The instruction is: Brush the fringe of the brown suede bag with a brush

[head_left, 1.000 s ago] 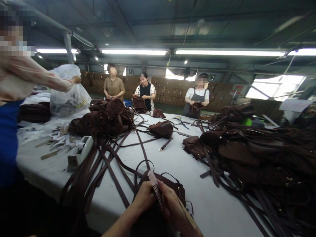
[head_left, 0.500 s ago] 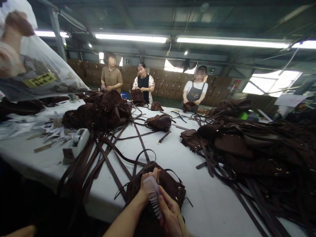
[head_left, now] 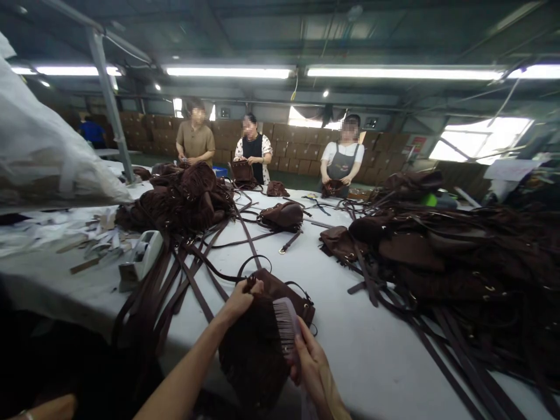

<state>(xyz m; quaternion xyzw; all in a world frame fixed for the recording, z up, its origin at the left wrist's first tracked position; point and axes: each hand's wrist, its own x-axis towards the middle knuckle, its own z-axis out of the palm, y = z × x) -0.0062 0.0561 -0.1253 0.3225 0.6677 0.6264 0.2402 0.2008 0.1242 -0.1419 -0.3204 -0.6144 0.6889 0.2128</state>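
Observation:
A dark brown handbag (head_left: 277,284) lies at the table's near edge, its thin strap looped behind it. My left hand (head_left: 245,296) is closed on a gathered dark part at the bag's upper left. Below that hand hangs a dark, fringe-like section (head_left: 251,356), its lower end over the table edge. My right hand (head_left: 312,361) grips a pale lilac comb (head_left: 286,326) by its lower end. The comb's teeth point left and touch the right side of the dark section.
Brown bags with long straps are heaped left (head_left: 188,198) and right (head_left: 420,256). A tape dispenser (head_left: 142,259) stands by paper scraps. A plastic sack (head_left: 52,146) hangs over the left side. Several people work across the table (head_left: 363,350); another forearm (head_left: 52,407) shows lower left.
My left hand has moved left and up, and the dark section now hangs below it. The comb has shifted right and down. The plastic sack has moved left, its holder's hand out of view.

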